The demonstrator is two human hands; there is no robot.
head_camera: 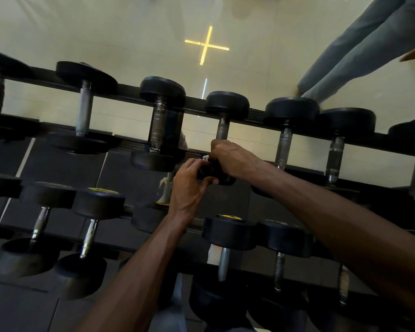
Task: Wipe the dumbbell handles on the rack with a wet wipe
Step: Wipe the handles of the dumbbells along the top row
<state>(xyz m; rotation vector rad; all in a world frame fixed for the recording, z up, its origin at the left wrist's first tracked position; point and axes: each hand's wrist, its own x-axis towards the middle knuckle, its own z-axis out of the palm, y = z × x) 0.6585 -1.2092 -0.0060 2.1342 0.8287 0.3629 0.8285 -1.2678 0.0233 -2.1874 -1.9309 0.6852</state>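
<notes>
Right hand (228, 156) grip curled round dumbbell handle (222, 130), white wet wipe (205, 158) showing beside it. Left hand (189, 185) grip clasps the near dumbbell head (216, 172) just below.

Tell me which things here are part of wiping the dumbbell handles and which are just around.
Part of the job:
- wet wipe, a white bit showing at the right hand
- dumbbell both hands are on, its near head held by the left hand
- other dumbbells on the rack

Just around:
- yellow cross of light
- another person's legs
</notes>
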